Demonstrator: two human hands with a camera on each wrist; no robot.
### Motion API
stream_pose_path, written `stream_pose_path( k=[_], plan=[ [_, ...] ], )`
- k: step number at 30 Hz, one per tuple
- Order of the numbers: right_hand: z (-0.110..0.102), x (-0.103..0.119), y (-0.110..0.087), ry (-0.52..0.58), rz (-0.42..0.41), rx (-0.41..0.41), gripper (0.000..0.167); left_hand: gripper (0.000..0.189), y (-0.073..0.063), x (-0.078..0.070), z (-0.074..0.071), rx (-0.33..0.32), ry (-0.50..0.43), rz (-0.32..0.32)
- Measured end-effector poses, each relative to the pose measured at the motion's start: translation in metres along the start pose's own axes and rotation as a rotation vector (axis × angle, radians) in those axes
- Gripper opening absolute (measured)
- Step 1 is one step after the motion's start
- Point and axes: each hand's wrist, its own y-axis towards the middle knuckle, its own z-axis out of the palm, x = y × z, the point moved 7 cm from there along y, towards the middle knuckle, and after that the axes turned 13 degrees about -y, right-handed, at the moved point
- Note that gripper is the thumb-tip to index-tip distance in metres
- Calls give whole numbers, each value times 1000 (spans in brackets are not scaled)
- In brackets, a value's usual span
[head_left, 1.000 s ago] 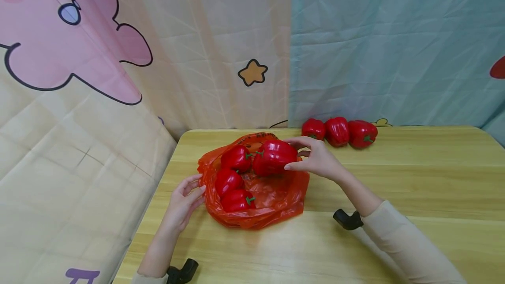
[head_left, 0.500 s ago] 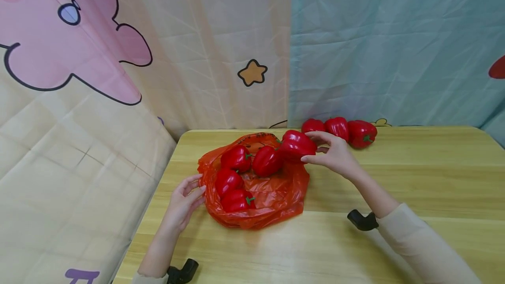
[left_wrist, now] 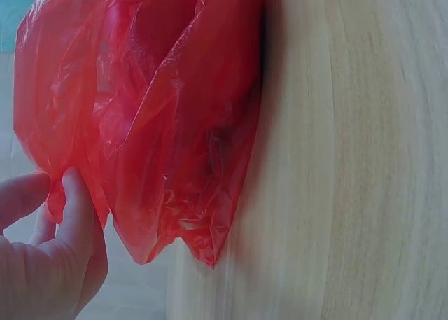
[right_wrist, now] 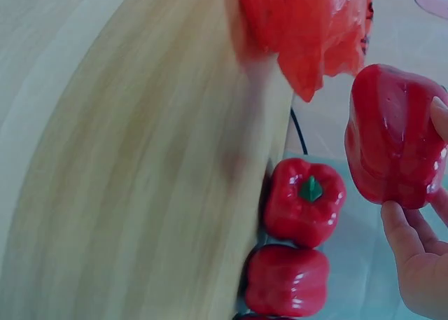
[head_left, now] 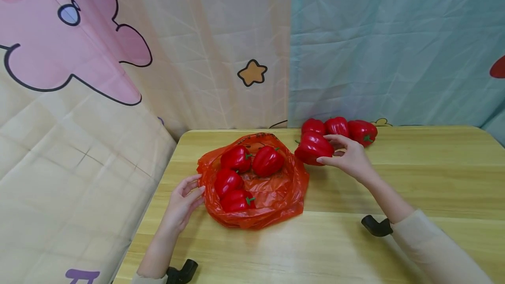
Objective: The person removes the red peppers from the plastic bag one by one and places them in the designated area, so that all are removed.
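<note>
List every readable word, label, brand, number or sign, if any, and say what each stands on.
No readable text anywhere.
Orange-red bag: dark printed marks near its far rim, too small and creased to read.
Red peppers: no labels seen.
Backdrop: cartoon drawings, no legible words.

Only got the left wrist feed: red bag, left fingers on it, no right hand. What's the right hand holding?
Observer: The right hand grips a red bell pepper, seen in the head and right wrist views.
Operator: Bag's contents are a red blur from here. How many in it?
Observer: The head view shows four peppers inside the open bag.
Operator: Any others out on the table?
Observer: Three more peppers sit in a row along the back edge of the table, to the right of the bag.
</note>
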Motion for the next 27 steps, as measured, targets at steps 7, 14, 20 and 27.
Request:
stream_pose_path(
  k=[7, 14, 20, 27],
  plan=[
    [-2, -17, -4, -15, 24, -3, 62, 39, 0, 0, 0, 6, -4, -10],
    [-1, -32, -7, -39, 62, 9, 62, 39, -1, 0, 0, 6, -5, -12],
    [1, -43, -8, -62, 87, 10, 64, 38, 0, 2, -1, -7, -12, -13],
    [5, -49, -9, -103, 107, -2, 64, 40, 1, 2, 0, 1, -9, -17]
  ],
)
